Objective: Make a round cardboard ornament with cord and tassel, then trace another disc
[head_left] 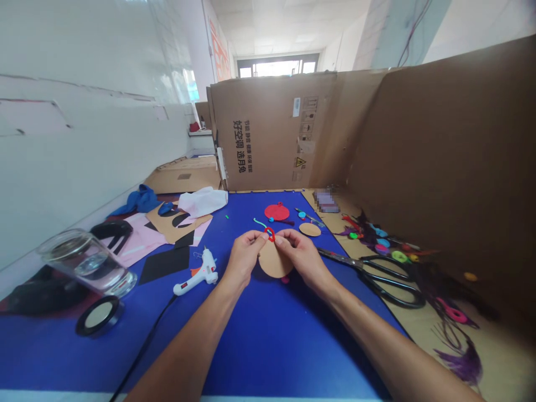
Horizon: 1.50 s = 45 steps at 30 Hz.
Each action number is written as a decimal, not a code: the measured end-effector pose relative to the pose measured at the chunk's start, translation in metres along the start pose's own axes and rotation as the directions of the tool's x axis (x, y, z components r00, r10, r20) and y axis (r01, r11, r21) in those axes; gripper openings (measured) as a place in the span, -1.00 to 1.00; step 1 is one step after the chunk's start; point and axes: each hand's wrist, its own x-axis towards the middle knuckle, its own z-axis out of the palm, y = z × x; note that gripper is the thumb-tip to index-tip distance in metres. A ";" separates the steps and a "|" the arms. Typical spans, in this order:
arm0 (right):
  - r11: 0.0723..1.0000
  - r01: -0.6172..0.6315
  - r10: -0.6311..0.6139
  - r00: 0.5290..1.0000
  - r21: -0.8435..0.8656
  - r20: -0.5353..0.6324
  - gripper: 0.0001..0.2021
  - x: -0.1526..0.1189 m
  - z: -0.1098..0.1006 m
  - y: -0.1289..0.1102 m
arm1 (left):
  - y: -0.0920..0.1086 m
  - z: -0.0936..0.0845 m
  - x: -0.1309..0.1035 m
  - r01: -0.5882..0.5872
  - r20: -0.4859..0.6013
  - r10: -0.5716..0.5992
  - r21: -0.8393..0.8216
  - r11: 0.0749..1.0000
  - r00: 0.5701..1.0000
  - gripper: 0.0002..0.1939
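A round cardboard disc point(274, 263) is held up over the blue table between my two hands. At its top edge sits a small red loop point(270, 233), with fingertips on both sides of it. My left hand point(244, 255) is closed, thumb and forefinger pinching at the disc's upper left. My right hand point(305, 258) pinches the upper right in the same way. A thin mint-green strip point(260, 223) shows just behind the left fingertips. Something pink peeks out below the disc, mostly hidden. Further back lies a red round piece point(277, 212) with a small red loop on top.
To the left are a white glue gun point(200, 274), a glass of water point(98, 265), a round black-rimmed lid point(99, 316) and black sheets point(165, 264). On the right lie large black scissors point(377, 274), another cardboard disc point(310, 229) and colourful bits. Tall cardboard point(272, 151) walls the back and right.
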 end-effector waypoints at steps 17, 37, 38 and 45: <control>0.732 -0.459 0.289 0.878 0.503 0.381 -0.76 -0.007 -0.009 -0.016 | 0.003 -0.001 -0.007 0.133 0.317 -0.073 -0.172 0.976 0.945 -0.56; 0.996 0.030 -0.028 0.999 0.084 -0.033 -0.60 0.008 -0.032 -0.016 | 0.011 -0.007 -0.001 0.019 0.102 -0.010 -0.082 0.996 0.995 -0.68; 0.996 0.090 -0.090 0.995 0.008 -0.048 -0.60 0.008 -0.031 -0.016 | 0.010 -0.007 -0.002 0.005 0.080 0.000 -0.067 0.998 0.997 -0.70; 0.935 0.251 -0.279 0.957 -0.249 -0.084 -0.66 -0.003 -0.010 -0.016 | 0.005 0.001 -0.004 -0.072 0.064 0.073 -0.029 0.997 0.995 -0.75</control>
